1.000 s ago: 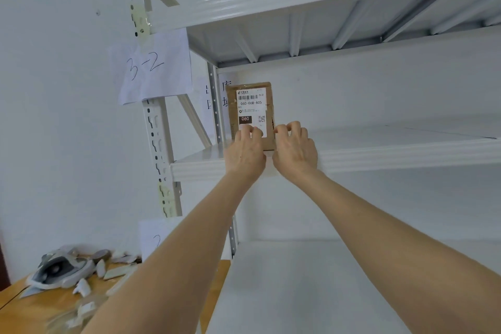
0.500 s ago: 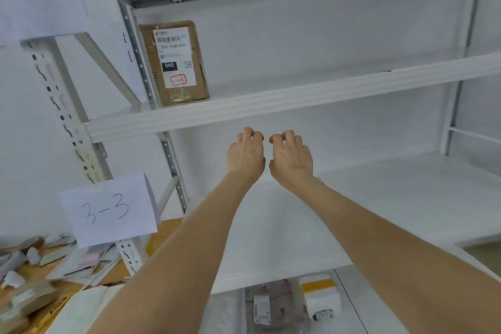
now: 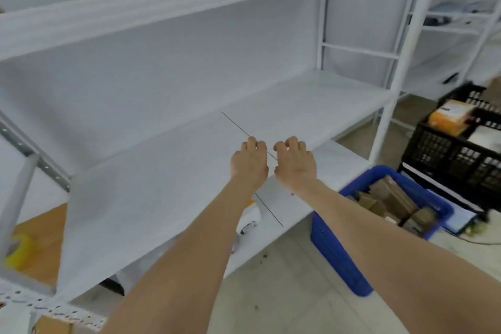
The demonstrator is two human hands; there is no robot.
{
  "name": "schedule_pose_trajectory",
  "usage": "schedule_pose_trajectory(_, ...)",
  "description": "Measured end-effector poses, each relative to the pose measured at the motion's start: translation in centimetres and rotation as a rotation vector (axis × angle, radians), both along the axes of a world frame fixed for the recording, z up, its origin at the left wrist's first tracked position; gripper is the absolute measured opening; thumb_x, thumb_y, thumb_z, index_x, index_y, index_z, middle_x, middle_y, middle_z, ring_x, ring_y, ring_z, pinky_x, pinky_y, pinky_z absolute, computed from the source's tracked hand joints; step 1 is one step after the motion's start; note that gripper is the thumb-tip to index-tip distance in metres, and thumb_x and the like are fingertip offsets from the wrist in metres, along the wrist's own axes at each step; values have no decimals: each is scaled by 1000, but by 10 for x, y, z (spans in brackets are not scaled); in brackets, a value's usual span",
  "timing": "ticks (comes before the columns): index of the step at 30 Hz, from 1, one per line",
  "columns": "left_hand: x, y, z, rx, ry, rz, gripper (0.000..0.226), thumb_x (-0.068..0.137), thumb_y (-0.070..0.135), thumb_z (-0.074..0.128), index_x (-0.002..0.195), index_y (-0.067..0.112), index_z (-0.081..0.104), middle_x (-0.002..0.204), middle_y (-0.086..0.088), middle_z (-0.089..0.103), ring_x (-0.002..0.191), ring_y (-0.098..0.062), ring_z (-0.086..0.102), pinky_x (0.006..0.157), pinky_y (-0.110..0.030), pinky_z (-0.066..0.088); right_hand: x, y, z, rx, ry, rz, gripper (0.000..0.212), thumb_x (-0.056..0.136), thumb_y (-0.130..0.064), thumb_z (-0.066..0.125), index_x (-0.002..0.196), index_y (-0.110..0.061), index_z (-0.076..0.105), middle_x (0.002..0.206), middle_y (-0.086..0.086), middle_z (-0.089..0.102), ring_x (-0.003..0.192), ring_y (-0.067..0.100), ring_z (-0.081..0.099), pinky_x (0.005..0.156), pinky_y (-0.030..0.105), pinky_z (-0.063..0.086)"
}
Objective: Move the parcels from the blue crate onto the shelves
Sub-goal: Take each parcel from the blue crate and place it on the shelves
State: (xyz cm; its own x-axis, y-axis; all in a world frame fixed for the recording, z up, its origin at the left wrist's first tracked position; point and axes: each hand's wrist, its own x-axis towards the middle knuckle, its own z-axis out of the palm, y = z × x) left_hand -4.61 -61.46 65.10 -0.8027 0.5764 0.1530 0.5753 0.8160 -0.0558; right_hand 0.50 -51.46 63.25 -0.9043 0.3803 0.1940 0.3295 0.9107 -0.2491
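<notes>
Left hand and right hand empty mid-frame, fingers loosely curled. Parcels sit in crate, lower right. We judge them light, stiff cardboard; we grip opposite edges.

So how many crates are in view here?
2: a blue crate of brown parcels at lower right, and a black crate behind it by the right edge; more may be hidden.

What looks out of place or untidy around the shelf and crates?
Nothing looks damaged or spilled. The brown parcels in the blue crate lie jumbled at mixed angles, and a few small dark specks lie on the floor near it.
</notes>
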Motion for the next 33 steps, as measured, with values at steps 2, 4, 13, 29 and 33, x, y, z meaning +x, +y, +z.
schedule_pose_trajectory(2, 8, 24, -18, -15, -44, -28, 46, 90, 12, 49, 135, 12, 38, 133, -8, 36, 119, -21, 43, 81, -30, 45, 12, 23, -18, -12, -40, -31, 46, 89, -16, 54, 132, -19, 40, 132, 7, 38, 118, 24, 40, 93, 33, 39)
schedule_pose_trajectory(4, 15, 49, -34, -34, -76, -49, 44, 90, 11, 49, 133, 11, 39, 132, -8, 37, 118, -22, 43, 79, -30, 43, 22, 47, -36, -30, -68, -55, 44, 89, -17, 55, 131, -18, 42, 132, 8, 39, 118, 25, 40, 93, 33, 39)
schedule_pose_trajectory(13, 46, 201, -106, -132, -201, -100, 43, 90, 11, 50, 132, 9, 40, 131, -10, 39, 115, -23, 45, 77, -31, 43, 64, 197, -112, -58, -190, -83, 42, 87, -21, 59, 126, -19, 43, 126, 9, 42, 113, 26, 44, 87, 35, 43)
schedule_pose_trajectory(29, 65, 403, -227, -173, -356, -30, 34, 89, 12, 51, 122, 7, 44, 123, -10, 43, 107, -24, 48, 67, -30, 39, 80, 425, -226, -76, -502, -39, 42, 90, -23, 55, 129, -15, 40, 130, 12, 41, 123, 30, 40, 97, 40, 39)
schedule_pose_trajectory(33, 42, 427, -271, -176, -400, 44, 37, 89, 10, 50, 126, 7, 43, 126, -11, 42, 110, -25, 48, 69, -31, 42, 48, 457, -258, -64, -537, 27, 42, 90, -24, 56, 128, -15, 41, 128, 11, 43, 120, 29, 42, 96, 41, 41)
